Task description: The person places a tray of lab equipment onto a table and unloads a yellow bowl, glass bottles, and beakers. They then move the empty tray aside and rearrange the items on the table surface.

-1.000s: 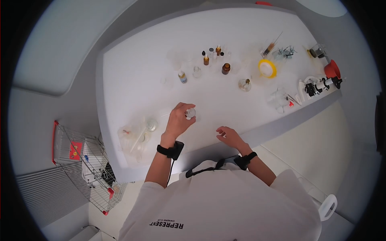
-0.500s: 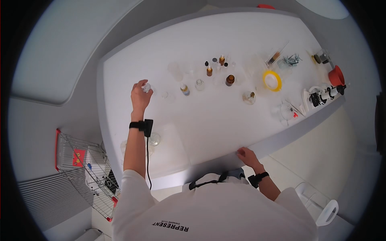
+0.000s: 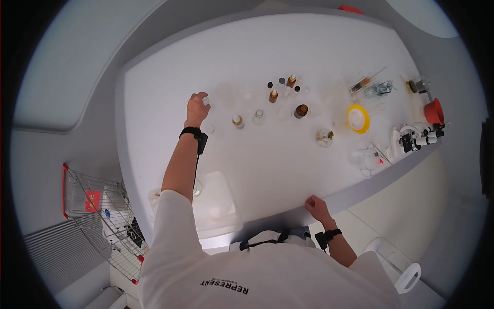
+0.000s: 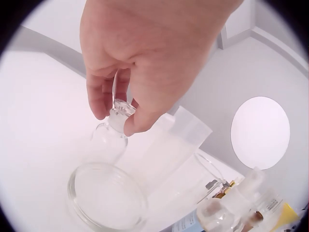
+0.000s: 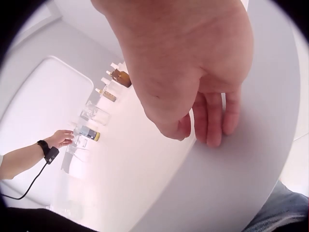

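In the left wrist view my left hand (image 4: 145,63) pinches a small clear glass bottle (image 4: 108,141) by its stoppered neck, fingers on one side and thumb on the other. The bottle is upright, low over the white table. Just in front of it is a round clear glass dish (image 4: 72,191), and a frosted plastic beaker (image 4: 195,125) stands beside it. In the head view the left arm reaches to the table's far left part. My right hand (image 3: 318,207) rests at the near table edge (image 5: 207,169), fingers loosely curled and holding nothing.
Right of the left hand stand a labelled dropper bottle (image 3: 237,121), a clear bottle (image 3: 259,117) and several brown bottles (image 3: 301,110). Further right are a yellow-rimmed dish (image 3: 366,119), a microscope (image 3: 411,138) and a red bowl (image 3: 434,111). A clear tray (image 3: 226,206) lies near the front.
My left hand has carried the glass bottle from the table's middle to the far left, then slightly right and farther away. The right hand has drawn back to the near edge.
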`<action>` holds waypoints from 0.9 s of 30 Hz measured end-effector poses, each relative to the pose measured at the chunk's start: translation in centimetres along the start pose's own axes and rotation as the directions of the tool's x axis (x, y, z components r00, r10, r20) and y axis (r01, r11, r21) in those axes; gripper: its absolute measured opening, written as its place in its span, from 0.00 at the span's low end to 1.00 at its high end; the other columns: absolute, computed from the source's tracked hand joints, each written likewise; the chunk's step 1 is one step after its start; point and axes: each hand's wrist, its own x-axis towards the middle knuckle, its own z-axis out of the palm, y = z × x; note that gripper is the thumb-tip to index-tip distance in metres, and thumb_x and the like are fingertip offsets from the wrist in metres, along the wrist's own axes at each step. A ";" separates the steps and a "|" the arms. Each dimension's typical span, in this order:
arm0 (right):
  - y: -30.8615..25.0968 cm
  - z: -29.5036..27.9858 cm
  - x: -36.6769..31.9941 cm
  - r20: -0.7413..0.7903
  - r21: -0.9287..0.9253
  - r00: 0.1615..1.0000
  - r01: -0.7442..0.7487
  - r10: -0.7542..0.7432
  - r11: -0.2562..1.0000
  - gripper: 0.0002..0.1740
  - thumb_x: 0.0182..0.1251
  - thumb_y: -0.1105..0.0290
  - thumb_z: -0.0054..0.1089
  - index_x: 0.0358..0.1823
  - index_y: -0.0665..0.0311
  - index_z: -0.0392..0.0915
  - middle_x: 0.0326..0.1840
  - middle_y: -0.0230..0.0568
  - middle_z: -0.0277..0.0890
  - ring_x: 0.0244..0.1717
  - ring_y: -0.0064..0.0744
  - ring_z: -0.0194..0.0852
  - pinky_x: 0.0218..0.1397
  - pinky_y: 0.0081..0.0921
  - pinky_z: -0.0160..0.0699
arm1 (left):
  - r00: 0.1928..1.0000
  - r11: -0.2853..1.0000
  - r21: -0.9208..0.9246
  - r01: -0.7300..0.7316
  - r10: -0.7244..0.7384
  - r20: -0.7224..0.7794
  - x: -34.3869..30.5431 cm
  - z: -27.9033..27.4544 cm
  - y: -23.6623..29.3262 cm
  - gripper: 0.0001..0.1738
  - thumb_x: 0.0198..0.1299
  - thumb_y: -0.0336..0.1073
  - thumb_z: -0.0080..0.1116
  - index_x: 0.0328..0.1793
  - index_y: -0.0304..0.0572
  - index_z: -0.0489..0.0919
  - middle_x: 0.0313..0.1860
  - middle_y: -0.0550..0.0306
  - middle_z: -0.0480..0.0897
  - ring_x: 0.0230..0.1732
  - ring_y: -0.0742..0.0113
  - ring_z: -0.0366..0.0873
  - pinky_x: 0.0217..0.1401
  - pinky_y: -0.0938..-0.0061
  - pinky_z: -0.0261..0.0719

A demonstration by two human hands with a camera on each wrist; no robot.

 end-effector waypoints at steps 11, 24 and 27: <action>0.4 -0.1 0.7 0.035 -0.006 0.999 -0.002 0.002 1.000 0.10 0.63 0.64 0.64 0.38 0.64 0.80 0.31 0.44 0.83 0.34 0.40 0.83 0.40 0.34 0.82 | 0.998 0.990 -0.141 -0.029 0.021 -0.052 -4.3 -3.5 -1.5 0.35 0.52 0.32 0.71 0.69 0.51 0.74 0.55 0.42 0.79 0.55 0.47 0.79 0.59 0.59 0.81; 0.9 0.6 0.6 -0.030 -0.181 0.989 0.137 -0.144 0.974 0.10 0.63 0.63 0.63 0.38 0.61 0.79 0.30 0.44 0.82 0.34 0.43 0.83 0.40 0.37 0.81 | 0.996 0.991 -0.100 0.086 -0.082 0.047 -29.4 -13.8 -1.5 0.25 0.51 0.29 0.72 0.57 0.43 0.80 0.44 0.51 0.84 0.45 0.58 0.84 0.50 0.67 0.83; 1.1 0.6 0.8 -0.007 -0.214 0.989 0.145 -0.149 0.966 0.10 0.64 0.63 0.61 0.39 0.60 0.80 0.32 0.45 0.83 0.36 0.45 0.83 0.42 0.38 0.81 | 0.995 0.994 0.106 0.012 -0.023 0.100 -31.9 -12.6 -0.4 0.35 0.43 0.35 0.77 0.61 0.50 0.77 0.53 0.50 0.81 0.55 0.50 0.81 0.62 0.55 0.78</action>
